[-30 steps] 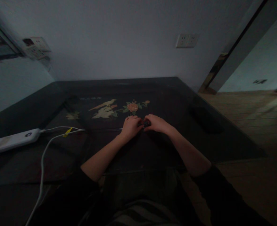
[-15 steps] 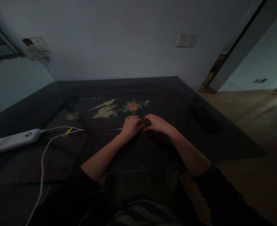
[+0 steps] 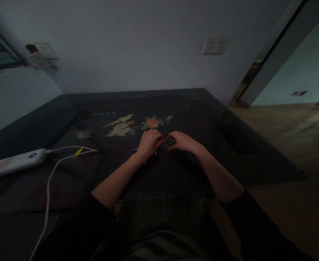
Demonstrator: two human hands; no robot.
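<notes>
Between my two hands is a small dark object (image 3: 167,143) with a shiny, metallic-looking part; the dim light hides its exact kind. My left hand (image 3: 150,142) closes its fingertips on the object's left end. On the right end, my right hand (image 3: 183,141) pinches with thumb and fingers. Both hands are low over the dark glossy tabletop (image 3: 164,174). A small pale bit sticks out beneath my left hand, too faint to name. Just beyond the hands, a bird-and-flower picture (image 3: 121,128) decorates the table.
A white power bank (image 3: 16,163) lies at the left, with a white cable (image 3: 49,188) carrying a yellow tag (image 3: 78,152). On the right side of the table rests a dark flat object (image 3: 238,138). A wall socket (image 3: 215,46) is above the table's back edge.
My left hand has shifted slightly left and turned, and the gap between the hands is a little wider. More of the dark object shows, with a shiny part visible. My right hand has barely moved.
</notes>
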